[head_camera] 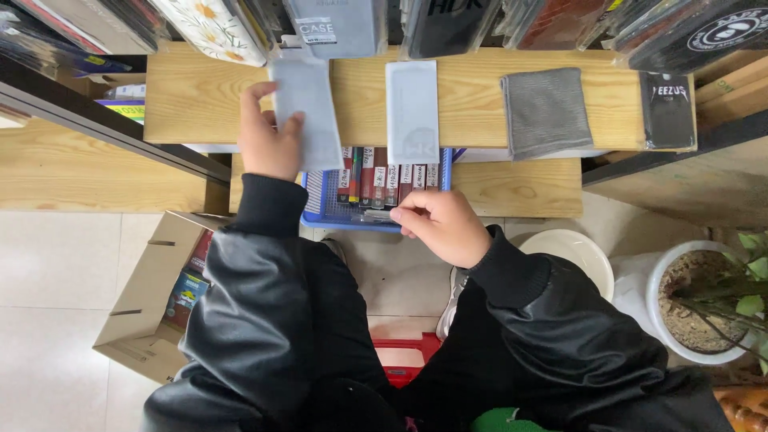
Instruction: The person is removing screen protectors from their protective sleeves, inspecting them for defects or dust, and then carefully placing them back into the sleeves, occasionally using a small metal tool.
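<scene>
Matt grey cloth (546, 110) – grainy wooden shelf (200, 96)

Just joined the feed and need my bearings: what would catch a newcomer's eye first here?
The left hand holds a pale sleeve up over the wooden shelf. The right hand rests at the front edge of a blue basket packed with upright red and dark boxes. On the shelf lie a second pale sleeve and a grey cloth to its right.
</scene>
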